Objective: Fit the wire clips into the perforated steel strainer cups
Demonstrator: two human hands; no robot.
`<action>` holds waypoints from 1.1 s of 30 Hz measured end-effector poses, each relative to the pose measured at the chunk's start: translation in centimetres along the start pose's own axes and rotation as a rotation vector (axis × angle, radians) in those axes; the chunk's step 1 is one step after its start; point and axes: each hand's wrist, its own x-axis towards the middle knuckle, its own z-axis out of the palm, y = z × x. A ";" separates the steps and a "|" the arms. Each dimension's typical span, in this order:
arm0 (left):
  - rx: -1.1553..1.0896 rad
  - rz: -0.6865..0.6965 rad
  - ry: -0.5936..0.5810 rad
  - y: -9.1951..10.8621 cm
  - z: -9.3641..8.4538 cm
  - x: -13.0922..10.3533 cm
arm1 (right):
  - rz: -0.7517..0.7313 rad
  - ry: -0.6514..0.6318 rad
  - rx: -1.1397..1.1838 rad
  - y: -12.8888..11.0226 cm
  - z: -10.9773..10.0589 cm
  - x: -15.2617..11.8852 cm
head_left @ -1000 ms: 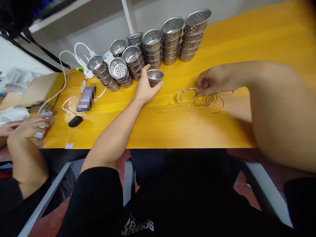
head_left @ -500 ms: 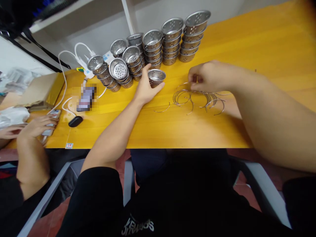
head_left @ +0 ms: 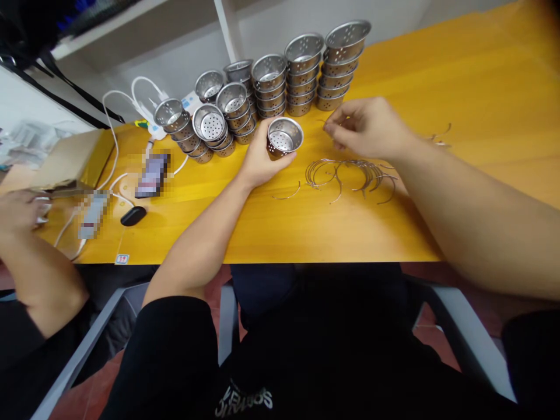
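Observation:
My left hand (head_left: 261, 158) is wrapped round a small perforated metal cup (head_left: 285, 136), its mouth tilted toward me. To its right, my right hand (head_left: 356, 127) pinches a thin curved wire (head_left: 321, 121) whose tip points toward the cup without touching it. Below my right hand, a loose pile of curved metal wires (head_left: 367, 172) lies on the yellow table (head_left: 271, 233), with a single wire (head_left: 291, 192) to the left of the pile. Behind the held cup stand several stacks of similar cups (head_left: 301, 76).
At the left lie a phone (head_left: 153, 175), a second phone (head_left: 94, 214), a black oval object (head_left: 133, 216), white cables and a cardboard box (head_left: 72, 160). Another person's hand (head_left: 20, 210) is at the far left. More wires (head_left: 440, 140) lie beyond my right wrist.
My left hand has closed round the cup and tilted it toward me. My right hand has risen from the wire pile with a wire. The other person's hand has left the phone.

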 end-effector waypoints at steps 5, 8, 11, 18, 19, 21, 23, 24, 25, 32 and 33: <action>-0.035 0.003 0.066 0.3 0.4 0.1 | -0.091 0.035 0.162 0.6 1.1 0.3; -0.051 0.009 0.066 0.4 0.4 0.3 | -0.155 0.056 0.173 0.5 1.5 0.3; -0.065 -0.001 0.012 1.0 0.2 0.4 | -0.164 0.108 0.135 -0.7 1.6 0.0; -0.049 -0.085 -0.073 4.3 -0.4 0.2 | -0.028 0.001 0.077 -4.5 1.6 -1.4; -0.056 -0.089 -0.087 4.6 -0.3 0.2 | -0.029 -0.001 0.065 -4.7 1.8 -1.4; -0.066 -0.094 -0.100 5.2 0.0 0.2 | -0.027 -0.006 0.028 -4.7 2.2 -1.3; -0.066 -0.103 -0.095 5.7 0.2 0.2 | -0.013 -0.005 -0.007 -4.4 2.7 -1.2; -0.063 -0.108 -0.091 5.8 0.2 0.2 | -0.005 0.002 -0.017 -4.2 3.0 -1.1; -0.060 -0.113 -0.088 5.9 0.2 0.3 | 0.000 0.011 -0.021 -4.1 3.1 -1.0; -0.063 -0.113 -0.099 6.1 0.4 0.2 | 0.002 0.034 0.048 -4.9 3.9 -1.3; -0.064 -0.112 -0.104 6.2 0.4 0.2 | 0.005 0.034 0.049 -5.1 4.0 -1.4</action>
